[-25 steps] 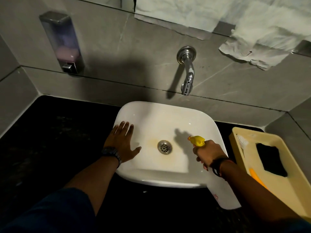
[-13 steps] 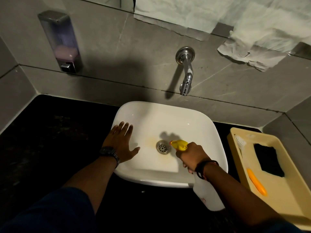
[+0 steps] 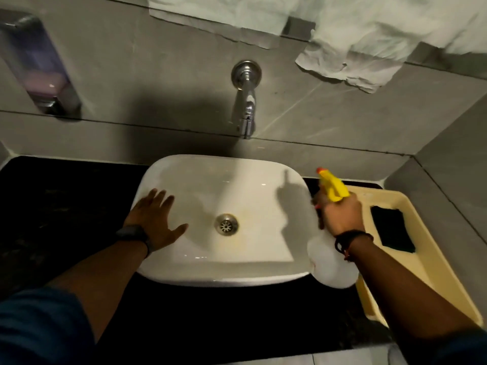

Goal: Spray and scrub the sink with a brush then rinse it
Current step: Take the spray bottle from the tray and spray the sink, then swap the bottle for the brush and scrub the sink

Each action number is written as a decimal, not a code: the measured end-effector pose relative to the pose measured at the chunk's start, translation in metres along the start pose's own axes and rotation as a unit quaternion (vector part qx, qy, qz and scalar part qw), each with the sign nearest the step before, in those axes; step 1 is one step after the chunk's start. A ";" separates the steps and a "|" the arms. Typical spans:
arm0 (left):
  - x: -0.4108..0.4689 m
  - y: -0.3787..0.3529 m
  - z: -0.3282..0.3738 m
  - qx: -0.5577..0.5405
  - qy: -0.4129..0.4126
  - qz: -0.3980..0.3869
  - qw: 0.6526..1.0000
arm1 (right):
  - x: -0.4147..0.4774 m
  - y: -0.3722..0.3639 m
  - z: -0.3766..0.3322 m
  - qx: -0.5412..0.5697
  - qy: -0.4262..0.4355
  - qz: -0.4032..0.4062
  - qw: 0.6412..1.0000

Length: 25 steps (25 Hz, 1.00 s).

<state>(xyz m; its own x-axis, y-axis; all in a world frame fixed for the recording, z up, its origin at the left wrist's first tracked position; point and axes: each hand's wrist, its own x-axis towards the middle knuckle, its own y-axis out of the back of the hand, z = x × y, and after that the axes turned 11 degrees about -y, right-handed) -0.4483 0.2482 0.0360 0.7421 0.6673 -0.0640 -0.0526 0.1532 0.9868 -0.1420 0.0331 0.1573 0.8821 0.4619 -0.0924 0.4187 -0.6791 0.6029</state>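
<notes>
Head view: white sink (image 3: 184, 270), yellowish stain by the drain (image 3: 226, 224); left hand (image 3: 155, 219) flat, fingers spread, on its rim; right hand (image 3: 341, 216) gripping a yellow-topped sprayer (image 3: 332, 188).

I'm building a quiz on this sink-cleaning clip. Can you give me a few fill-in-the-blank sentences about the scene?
1. The right hand holds a spray bottle whose nozzle is ____ in colour.
2. The left hand lies flat on the ____ rim of the sink.
3. The black sponge lies in a yellow ____.
4. From the faucet, ____ water runs.

Missing words: yellow; left; tray; no
</notes>
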 end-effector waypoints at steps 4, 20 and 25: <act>0.057 0.022 0.103 -0.127 -0.091 0.065 0.986 | 0.034 0.071 0.052 0.194 0.004 0.163 0.967; 0.177 -0.083 0.451 -0.118 -0.342 -0.030 0.932 | 0.170 0.168 0.273 0.252 -0.064 0.351 0.899; 0.178 -0.121 0.447 -0.021 -0.357 -0.042 0.933 | 0.146 0.139 0.277 0.142 -0.161 0.447 0.868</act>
<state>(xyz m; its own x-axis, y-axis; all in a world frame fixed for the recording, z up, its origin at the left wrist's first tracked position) -0.0111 0.0226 -0.0282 0.9999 -0.0026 -0.0105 0.0108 0.2204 0.9753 0.1042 -0.1520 0.0080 0.8771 -0.4756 0.0672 -0.4693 -0.8185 0.3315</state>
